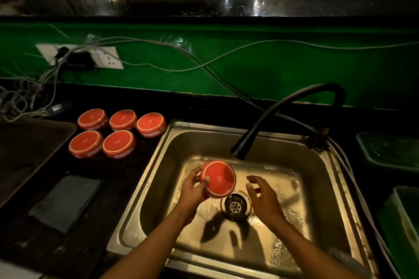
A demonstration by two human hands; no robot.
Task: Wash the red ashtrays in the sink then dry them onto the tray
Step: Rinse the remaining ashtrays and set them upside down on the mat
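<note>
Head view: left hand (192, 190) grips a red ashtray (218, 182) over the steel sink (328, 188), right hand (264, 199) spread wide, five ashtrays (118, 131) on the dark counter (95, 210) below a green wall (249, 65).

From my feed, the only lettering is white print around the sides of the red ashtrays (119, 144) on the desk (90, 199), and it's upside down and too blurry, so I can't read any of it.
</note>
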